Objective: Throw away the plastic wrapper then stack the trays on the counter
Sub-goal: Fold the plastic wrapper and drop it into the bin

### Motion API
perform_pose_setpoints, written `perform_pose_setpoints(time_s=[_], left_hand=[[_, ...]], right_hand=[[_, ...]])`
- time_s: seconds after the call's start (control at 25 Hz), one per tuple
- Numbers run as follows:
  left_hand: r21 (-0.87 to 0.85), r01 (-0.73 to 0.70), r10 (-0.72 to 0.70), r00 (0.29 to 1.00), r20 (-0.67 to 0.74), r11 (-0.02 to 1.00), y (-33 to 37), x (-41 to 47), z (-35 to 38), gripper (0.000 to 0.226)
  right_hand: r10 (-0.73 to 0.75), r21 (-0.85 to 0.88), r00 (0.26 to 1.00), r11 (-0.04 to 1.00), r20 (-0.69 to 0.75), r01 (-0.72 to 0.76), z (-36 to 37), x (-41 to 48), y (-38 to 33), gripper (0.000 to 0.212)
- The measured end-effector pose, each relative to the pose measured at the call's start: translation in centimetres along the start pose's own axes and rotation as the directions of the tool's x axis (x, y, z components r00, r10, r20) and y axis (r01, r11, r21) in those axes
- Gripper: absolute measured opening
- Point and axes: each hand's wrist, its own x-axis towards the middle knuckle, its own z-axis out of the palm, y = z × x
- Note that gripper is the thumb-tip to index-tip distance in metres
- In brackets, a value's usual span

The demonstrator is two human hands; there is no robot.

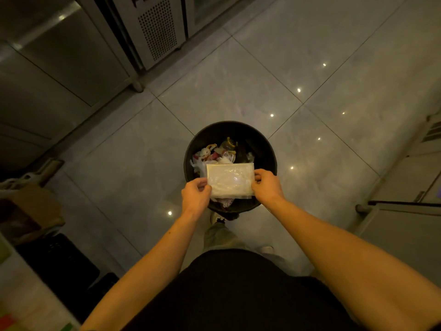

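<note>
A clear, crinkled plastic wrapper (230, 180) with a pale rectangular shape is held flat over a round black trash bin (265, 149). My left hand (195, 194) pinches its left edge and my right hand (267, 186) pinches its right edge. The bin stands on the tiled floor just in front of my feet and holds several pieces of crumpled rubbish (219, 151). No trays and no counter top are in view.
Stainless steel cabinets (71, 63) and a vented unit (157, 27) line the far left. A brown box (31, 211) and a dark crate (59, 261) sit at the left. A white cabinet with a dark handle (403, 204) stands at the right. Glossy grey floor tiles (238, 80) lie beyond the bin.
</note>
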Motion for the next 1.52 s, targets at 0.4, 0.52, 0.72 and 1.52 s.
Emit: perform_pose_setpoints(time_s=[0.4, 0.52, 0.72, 1.52], left_hand=[[-0.01, 0.018, -0.017, 0.994, 0.112, 1.0, 1.0, 2.6, 1.1, 0.037], [-0.001, 0.013, -0.013, 0.992, 0.124, 1.0, 0.8, 3.0, 1.6, 0.04], [0.056, -0.017, 0.01, 0.992, 0.125, 0.998, 0.8, 2.3, 2.0, 0.057], [0.248, -0.559, 0.47, 0.815, 0.34, 0.791, 9.0, -3.8, 11.2, 0.049]], right_hand=[[0.032, 0.035, 0.999, 0.999, 0.026, -0.033, -0.1, 2.1, -1.3, 0.044], [0.02, 0.009, 0.999, 1.0, 0.036, -0.021, -0.3, 2.2, -1.6, 0.047], [0.035, -0.004, 0.999, 0.999, 0.039, -0.035, -0.6, 1.9, -1.4, 0.053], [0.051, 0.296, 0.958, 0.955, -0.282, 0.036, -10.0, -6.2, 8.6, 0.057]])
